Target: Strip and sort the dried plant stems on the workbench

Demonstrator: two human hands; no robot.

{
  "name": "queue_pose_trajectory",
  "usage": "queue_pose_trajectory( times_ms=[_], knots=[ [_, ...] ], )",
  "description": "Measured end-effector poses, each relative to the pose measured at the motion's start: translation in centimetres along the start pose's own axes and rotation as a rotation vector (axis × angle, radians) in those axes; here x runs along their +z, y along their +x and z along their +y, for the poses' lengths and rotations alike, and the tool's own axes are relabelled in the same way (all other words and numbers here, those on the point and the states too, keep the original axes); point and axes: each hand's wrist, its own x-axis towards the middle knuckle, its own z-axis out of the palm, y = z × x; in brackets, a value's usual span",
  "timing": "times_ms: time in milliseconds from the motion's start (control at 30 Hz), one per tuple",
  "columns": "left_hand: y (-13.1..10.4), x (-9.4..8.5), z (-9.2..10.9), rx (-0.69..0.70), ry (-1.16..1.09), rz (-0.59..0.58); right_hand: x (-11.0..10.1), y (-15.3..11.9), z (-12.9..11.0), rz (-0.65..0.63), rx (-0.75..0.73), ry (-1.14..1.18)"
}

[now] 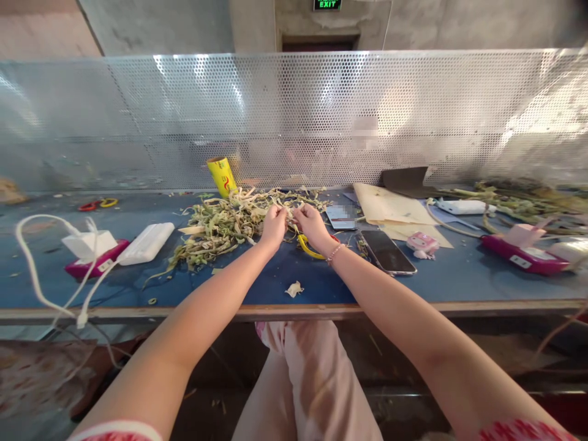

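Over the right edge of a heap of dried plants [220, 223], both hands meet with their fingertips almost touching. My left hand [274, 222] is closed in a pinch, and my right hand [312, 225] pinches just beside it. Between the fingers shows a small pale piece of dried plant [289, 215], largely hidden by them and blending with the heap behind. Under my right wrist lie scissors with yellow and red handles [309, 248], partly covered. A pale dry scrap [294, 289] sits on the blue table nearer to me.
A yellow tube [222, 176] stands behind the heap. On the right are a phone [388, 251], a card [341, 216], a pink toy [422, 244], paper [390, 205] and a magenta power strip [526, 254]. White cables and a white power bank [147, 242] lie left. A perforated metal screen [294, 116] closes the back.
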Motion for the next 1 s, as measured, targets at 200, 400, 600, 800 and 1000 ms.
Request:
queue_pose_trajectory(
  times_ms=[200, 400, 600, 800, 1000],
  knots=[
    [0.1, -0.2, -0.1, 0.068, -0.011, 0.057, 0.6, -0.7, -0.7, -0.051, 0.087, 0.232],
    [-0.5, 0.0, 0.9, 0.010, -0.139, -0.167, 0.4, -0.9, -1.4, -0.062, 0.218, 0.437],
    [-0.8, -0.1, 1.6, -0.055, -0.165, -0.181, 0.1, -0.7, -1.5, -0.053, 0.258, 0.458],
    [-0.9, -0.2, 1.8, -0.097, -0.231, -0.219, -0.4, -0.4, -1.5, -0.028, 0.203, 0.444],
    [-0.4, -0.7, 1.6, -0.106, -0.201, -0.210, -0.6, -0.1, -1.2, 0.002, 0.137, 0.373]
  ],
)
